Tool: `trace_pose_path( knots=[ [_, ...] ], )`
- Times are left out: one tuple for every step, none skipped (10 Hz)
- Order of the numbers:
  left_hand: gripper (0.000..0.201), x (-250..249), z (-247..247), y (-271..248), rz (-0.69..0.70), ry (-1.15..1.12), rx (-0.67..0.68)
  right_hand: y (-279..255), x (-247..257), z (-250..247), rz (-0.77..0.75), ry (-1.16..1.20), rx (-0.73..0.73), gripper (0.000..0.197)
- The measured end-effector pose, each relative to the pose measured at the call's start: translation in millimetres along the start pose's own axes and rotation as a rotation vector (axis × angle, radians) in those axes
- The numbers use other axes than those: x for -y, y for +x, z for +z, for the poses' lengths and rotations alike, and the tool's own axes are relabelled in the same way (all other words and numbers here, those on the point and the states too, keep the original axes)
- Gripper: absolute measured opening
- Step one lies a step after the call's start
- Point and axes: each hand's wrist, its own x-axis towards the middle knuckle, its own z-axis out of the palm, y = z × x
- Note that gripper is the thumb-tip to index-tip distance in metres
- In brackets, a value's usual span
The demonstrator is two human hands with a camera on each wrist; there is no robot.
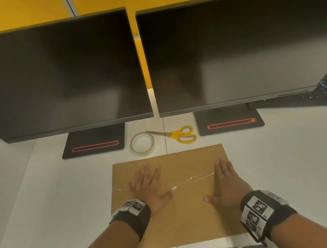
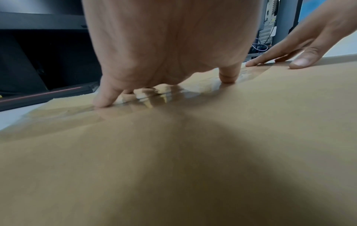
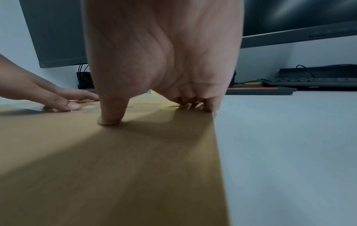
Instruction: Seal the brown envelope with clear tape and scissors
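Observation:
A brown envelope [image 1: 177,211] lies flat on the white desk near its front edge. A wrinkled strip of clear tape [image 1: 190,180] runs across it from left to right. My left hand [image 1: 148,187] lies flat with spread fingers, pressing on the left part of the tape [image 2: 173,91]. My right hand [image 1: 226,182] presses flat on the envelope's right side [image 3: 135,160], fingers together, at the tape's right end. Behind the envelope lie the roll of clear tape [image 1: 142,144] and the yellow-handled scissors [image 1: 178,135], both untouched.
Two dark monitors [image 1: 53,76] [image 1: 242,48] on black stands [image 1: 95,143] loom over the back of the desk [image 1: 290,158]. A black keyboard [image 1: 313,99] sits at the far right. Shoes show below the desk edge.

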Motion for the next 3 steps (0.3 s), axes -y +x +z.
trace_pose_path(
  knots=[
    [0.094,-2,-8,0,-0.005,-0.005,-0.018,3,1,-6,0.017,-0.009,-0.007,0.124],
    [0.096,-3,-15,-1,-0.023,-0.01,-0.014,5,4,-10,0.034,-0.008,-0.017,0.123],
    [0.095,-8,-30,0,-0.006,-0.018,0.006,10,7,-19,0.042,-0.032,-0.019,0.108]
  ],
)
